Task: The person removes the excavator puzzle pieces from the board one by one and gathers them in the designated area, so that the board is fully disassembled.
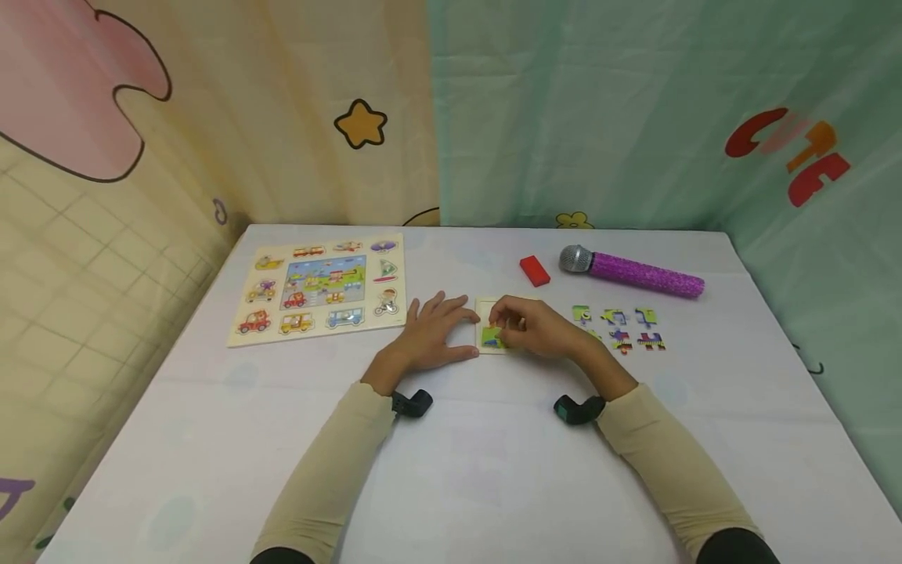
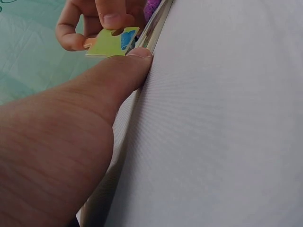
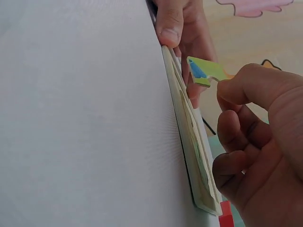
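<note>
My right hand (image 1: pixel 541 329) pinches a green jigsaw piece (image 1: pixel 491 338) with a blue patch over a small wooden puzzle tray (image 1: pixel 482 305). In the right wrist view the jigsaw piece (image 3: pixel 202 69) is tilted and held above the tray (image 3: pixel 185 137), between thumb and curled fingers. My left hand (image 1: pixel 435 335) lies with fingers spread at the tray's left side. In the left wrist view its thumb (image 2: pixel 128 66) presses at the tray's edge, close under the held piece. The right hand hides much of the tray.
Several loose jigsaw pieces (image 1: pixel 621 340) lie right of the tray. Behind are a red block (image 1: pixel 535 271) and a purple glitter microphone (image 1: pixel 644 276). A larger picture puzzle board (image 1: pixel 271 262) with vehicles lies at the left. Printed curtains (image 1: pixel 564 117) hang behind the white table (image 1: pixel 479 486).
</note>
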`<act>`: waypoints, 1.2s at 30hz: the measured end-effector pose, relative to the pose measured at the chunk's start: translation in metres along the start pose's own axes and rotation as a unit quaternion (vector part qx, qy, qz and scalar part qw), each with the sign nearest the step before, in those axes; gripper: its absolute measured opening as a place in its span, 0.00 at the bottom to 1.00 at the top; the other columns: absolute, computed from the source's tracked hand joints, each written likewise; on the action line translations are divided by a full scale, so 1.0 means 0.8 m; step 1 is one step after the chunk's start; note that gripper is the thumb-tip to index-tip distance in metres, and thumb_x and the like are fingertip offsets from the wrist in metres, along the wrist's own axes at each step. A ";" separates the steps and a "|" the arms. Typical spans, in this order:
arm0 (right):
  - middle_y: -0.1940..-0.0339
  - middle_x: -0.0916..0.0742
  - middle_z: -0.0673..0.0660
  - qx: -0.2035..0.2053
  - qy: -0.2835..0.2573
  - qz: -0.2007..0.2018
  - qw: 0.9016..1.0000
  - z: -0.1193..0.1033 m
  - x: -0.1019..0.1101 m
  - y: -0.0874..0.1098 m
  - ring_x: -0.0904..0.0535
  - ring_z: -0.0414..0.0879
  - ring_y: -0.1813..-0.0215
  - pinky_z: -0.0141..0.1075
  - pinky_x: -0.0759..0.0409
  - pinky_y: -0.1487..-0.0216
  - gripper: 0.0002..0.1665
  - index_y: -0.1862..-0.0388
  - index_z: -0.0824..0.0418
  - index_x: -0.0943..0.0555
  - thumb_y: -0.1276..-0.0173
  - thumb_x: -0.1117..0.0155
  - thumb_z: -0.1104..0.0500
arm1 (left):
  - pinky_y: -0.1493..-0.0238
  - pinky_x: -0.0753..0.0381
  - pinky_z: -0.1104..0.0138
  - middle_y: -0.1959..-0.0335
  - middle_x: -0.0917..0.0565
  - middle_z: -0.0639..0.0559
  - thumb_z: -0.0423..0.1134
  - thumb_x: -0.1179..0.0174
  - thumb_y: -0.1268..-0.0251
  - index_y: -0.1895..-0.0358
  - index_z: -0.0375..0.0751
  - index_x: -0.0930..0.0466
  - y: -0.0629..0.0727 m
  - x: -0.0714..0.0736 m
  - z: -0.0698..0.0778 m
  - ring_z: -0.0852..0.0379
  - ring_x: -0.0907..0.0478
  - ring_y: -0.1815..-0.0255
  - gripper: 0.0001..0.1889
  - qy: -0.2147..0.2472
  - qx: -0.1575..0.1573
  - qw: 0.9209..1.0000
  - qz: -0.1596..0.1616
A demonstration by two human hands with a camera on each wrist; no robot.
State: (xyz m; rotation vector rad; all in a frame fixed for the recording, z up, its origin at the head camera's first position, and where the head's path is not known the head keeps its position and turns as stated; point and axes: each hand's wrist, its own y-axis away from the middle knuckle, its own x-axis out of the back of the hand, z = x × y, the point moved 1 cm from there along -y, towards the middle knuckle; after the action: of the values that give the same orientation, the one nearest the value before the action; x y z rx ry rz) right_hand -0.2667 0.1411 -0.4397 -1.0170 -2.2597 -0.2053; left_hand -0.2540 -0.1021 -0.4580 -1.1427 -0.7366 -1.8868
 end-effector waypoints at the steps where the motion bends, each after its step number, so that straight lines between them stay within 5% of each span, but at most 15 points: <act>1: 0.61 0.18 0.52 0.002 -0.010 0.004 1.000 0.001 0.000 0.000 0.24 0.49 0.59 0.36 0.24 0.60 0.15 0.51 0.56 0.22 0.33 0.35 0.70 | 0.27 0.72 0.38 0.19 0.45 0.55 0.65 0.38 0.34 0.31 0.63 0.29 0.000 0.000 0.000 0.44 0.61 0.18 0.30 0.000 0.001 1.000 0.000; 6: 0.57 0.18 0.54 -0.005 -0.059 0.036 0.998 0.000 0.016 0.004 0.24 0.49 0.57 0.35 0.23 0.59 0.12 0.51 0.59 0.22 0.30 0.35 0.69 | 0.27 0.71 0.37 0.19 0.45 0.54 0.66 0.39 0.34 0.32 0.64 0.28 -0.001 -0.001 -0.002 0.43 0.61 0.18 0.30 0.001 -0.004 1.000 0.000; 12: 0.54 0.19 0.61 -0.020 -0.128 0.123 0.984 -0.032 0.073 0.037 0.23 0.52 0.54 0.34 0.20 0.55 0.10 0.49 0.67 0.23 0.27 0.39 0.70 | 0.27 0.71 0.37 0.19 0.45 0.55 0.66 0.38 0.34 0.32 0.64 0.29 -0.006 0.000 -0.003 0.44 0.62 0.18 0.30 -0.008 -0.009 1.000 0.000; 16: 0.55 0.18 0.60 -0.056 -0.080 0.130 0.987 -0.040 0.097 0.069 0.23 0.52 0.55 0.34 0.20 0.58 0.08 0.50 0.65 0.21 0.26 0.38 0.67 | 0.27 0.71 0.37 0.19 0.44 0.54 0.65 0.38 0.35 0.32 0.63 0.29 -0.007 0.003 -0.004 0.43 0.62 0.18 0.30 -0.008 -0.011 1.000 0.002; 22: 0.60 0.14 0.51 -0.139 0.002 0.030 0.990 0.000 0.083 0.131 0.23 0.48 0.59 0.35 0.23 0.61 0.07 0.57 0.57 0.15 0.27 0.36 0.67 | 0.27 0.71 0.37 0.19 0.45 0.55 0.65 0.37 0.35 0.32 0.63 0.28 -0.005 -0.001 -0.006 0.43 0.62 0.18 0.31 0.002 -0.005 1.000 -0.005; 25: 0.62 0.13 0.51 -0.165 0.017 0.024 0.986 0.015 0.078 0.151 0.22 0.47 0.61 0.34 0.22 0.62 0.08 0.60 0.57 0.13 0.29 0.36 0.68 | 0.27 0.71 0.37 0.19 0.45 0.55 0.65 0.37 0.35 0.32 0.63 0.29 -0.004 -0.001 -0.007 0.43 0.61 0.18 0.31 0.003 -0.004 1.000 -0.002; 36: 0.69 0.15 0.51 -0.224 0.084 0.084 0.967 0.019 0.070 0.155 0.23 0.48 0.63 0.37 0.23 0.63 0.03 0.64 0.60 0.14 0.31 0.34 0.66 | 0.27 0.71 0.37 0.18 0.45 0.55 0.64 0.37 0.35 0.31 0.63 0.29 -0.003 0.000 -0.005 0.43 0.62 0.18 0.30 0.003 -0.008 1.000 -0.003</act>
State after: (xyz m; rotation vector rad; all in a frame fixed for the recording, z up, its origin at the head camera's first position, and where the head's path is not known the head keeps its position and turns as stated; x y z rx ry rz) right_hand -0.2131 0.2666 -0.4316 -1.3578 -2.0025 -0.7245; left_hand -0.2576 -0.1042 -0.4601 -1.1453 -0.7244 -1.9037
